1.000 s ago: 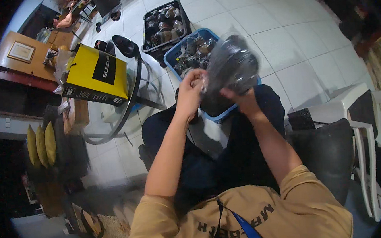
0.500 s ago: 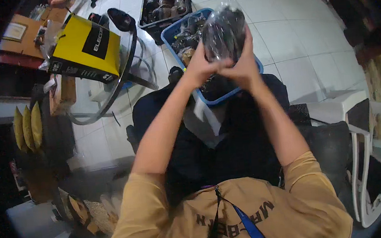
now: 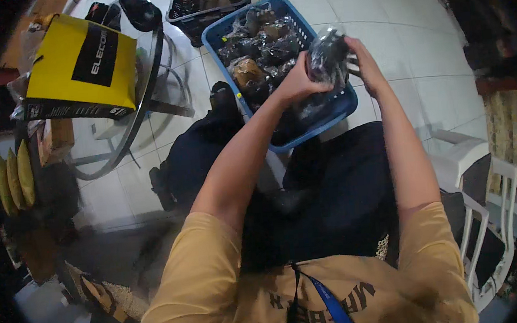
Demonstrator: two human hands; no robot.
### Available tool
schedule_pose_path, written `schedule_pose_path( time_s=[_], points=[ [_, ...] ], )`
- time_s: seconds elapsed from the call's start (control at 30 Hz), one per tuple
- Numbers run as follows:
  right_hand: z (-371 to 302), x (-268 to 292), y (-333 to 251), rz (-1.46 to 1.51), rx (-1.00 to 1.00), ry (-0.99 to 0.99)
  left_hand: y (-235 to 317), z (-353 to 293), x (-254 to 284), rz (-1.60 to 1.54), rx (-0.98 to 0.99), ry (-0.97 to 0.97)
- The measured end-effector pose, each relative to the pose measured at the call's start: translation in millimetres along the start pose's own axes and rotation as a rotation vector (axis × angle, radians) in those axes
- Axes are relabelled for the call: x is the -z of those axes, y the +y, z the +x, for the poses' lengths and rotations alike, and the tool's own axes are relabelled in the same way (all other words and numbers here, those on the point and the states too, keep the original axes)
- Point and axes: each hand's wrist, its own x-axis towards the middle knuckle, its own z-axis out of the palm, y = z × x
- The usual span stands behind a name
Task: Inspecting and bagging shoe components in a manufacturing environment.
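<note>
A dark item wrapped in clear plastic is held up over the right side of a blue plastic basket; the wrap hides its exact kind. My left hand grips its lower left side, the thumb across the front. On its right side, my right hand has curled fingers against the wrap, some partly behind it. Beneath, the basket holds several plastic-wrapped dark items and a brown one.
Behind the blue basket stands a black crate of wrapped items. A round glass table at left carries a yellow box and a black shoe-like object. White chairs stand at right; tiled floor lies beyond.
The wrapped item has tilted and shifted slightly right and down in view. My right hand has moved to its right side. The view has shifted, showing more of the basket.
</note>
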Motion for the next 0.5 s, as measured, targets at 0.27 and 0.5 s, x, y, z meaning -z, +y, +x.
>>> schedule_pose_path(
  time_s=[0.27, 0.5],
  points=[
    [32.9, 6.2, 64.6, -0.394, -0.228, -0.112, -67.8, -12.3, -6.0, 0.171, 0.183, -0.074],
    [79.6, 38.7, 142.6, -1.055, -0.178, -0.308, -92.5, -4.5, -12.3, 0.65, 0.43, -0.176]
  ],
)
